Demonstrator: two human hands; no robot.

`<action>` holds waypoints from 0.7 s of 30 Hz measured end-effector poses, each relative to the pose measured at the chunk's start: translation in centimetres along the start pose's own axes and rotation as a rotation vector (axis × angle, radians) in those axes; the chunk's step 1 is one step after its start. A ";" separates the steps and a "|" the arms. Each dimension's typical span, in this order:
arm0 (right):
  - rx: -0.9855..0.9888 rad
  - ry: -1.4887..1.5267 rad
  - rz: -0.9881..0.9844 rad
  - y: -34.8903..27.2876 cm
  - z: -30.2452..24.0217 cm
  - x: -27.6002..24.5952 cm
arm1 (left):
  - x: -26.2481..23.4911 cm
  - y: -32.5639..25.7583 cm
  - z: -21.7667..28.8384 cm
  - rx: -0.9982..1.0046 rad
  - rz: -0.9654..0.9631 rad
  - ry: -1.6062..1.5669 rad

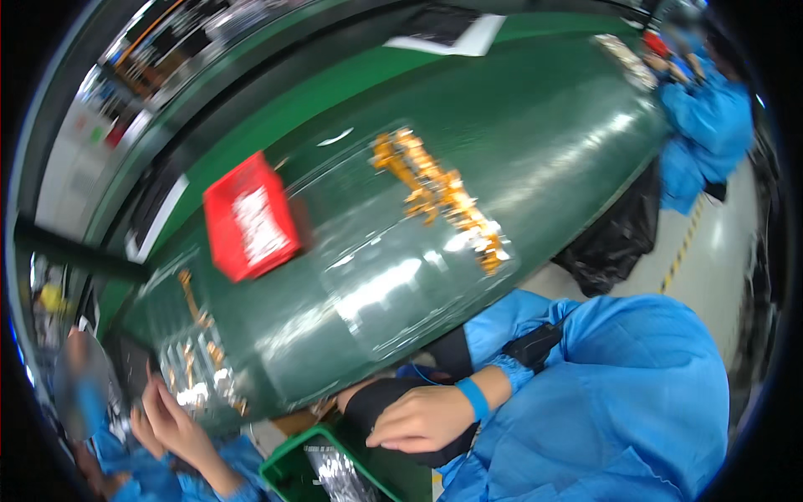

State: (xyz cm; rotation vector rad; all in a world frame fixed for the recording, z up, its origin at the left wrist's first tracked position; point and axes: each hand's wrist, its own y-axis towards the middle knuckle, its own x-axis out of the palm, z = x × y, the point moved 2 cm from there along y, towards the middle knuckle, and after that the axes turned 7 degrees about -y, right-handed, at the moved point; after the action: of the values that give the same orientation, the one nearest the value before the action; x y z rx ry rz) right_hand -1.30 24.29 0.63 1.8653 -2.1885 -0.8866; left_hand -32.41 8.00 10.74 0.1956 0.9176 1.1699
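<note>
My right hand (427, 418) comes across from the right in a blue sleeve, with a blue band round its wrist. It lies over black cloth (381, 403) near the table edge, back upward, fingers loosely bent, with nothing visible in them. A black strap-like piece (535, 345) sits on that sleeve. Only a strip of skin shows beyond the black cloth at the table edge; it may be my left hand (351, 393), its fingers hidden. Nearest to my right hand is a green bin (276, 475) holding silvery bags (335, 473).
On the green table (544, 109) lie a red box (219, 219) of white pieces, a row of orange-and-silver flexible strips (443, 188) and more strips (188, 356). Co-workers in blue sit left, one hand (171, 427) raised, and far right (711, 113). A black bag (615, 238) hangs beside the table.
</note>
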 end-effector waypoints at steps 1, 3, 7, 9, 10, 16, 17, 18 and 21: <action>-0.092 -0.044 0.048 0.4 -1.6 -2.5 | 1.3 -1.3 3.9 -0.013 -0.127 -0.018; -0.215 -0.175 0.267 0.7 -3.6 -7.9 | 6.2 -4.9 12.1 0.089 -0.271 -0.069; 0.123 -0.715 0.608 -1.6 -4.3 -17.6 | 17.9 -8.2 21.2 0.342 -0.602 -0.322; 0.261 -0.996 0.516 -2.2 -3.8 -20.0 | 22.2 -8.8 23.1 0.374 -0.554 -0.308; 0.316 -1.063 0.440 -2.8 -3.1 -20.3 | 24.1 -9.0 23.3 0.364 -0.552 -0.263; 0.410 -1.148 0.206 -5.6 -0.1 -20.0 | 30.0 -8.9 23.4 0.323 -0.576 0.106; 0.416 -1.139 0.205 -5.7 -0.1 -20.1 | 30.4 -8.9 23.4 0.333 -0.584 0.119; 0.413 -1.144 0.214 -5.8 -0.1 -20.3 | 30.7 -8.8 23.5 0.367 -0.559 0.146; 0.390 -1.157 0.256 -5.9 -0.1 -20.3 | 31.1 -8.7 23.4 0.424 -0.525 0.224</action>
State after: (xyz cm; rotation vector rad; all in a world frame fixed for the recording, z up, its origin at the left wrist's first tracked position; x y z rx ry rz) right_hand 8.40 42.91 3.20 1.1796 -3.3149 -1.9080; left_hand -7.10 38.16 4.56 0.1520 1.3168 0.5086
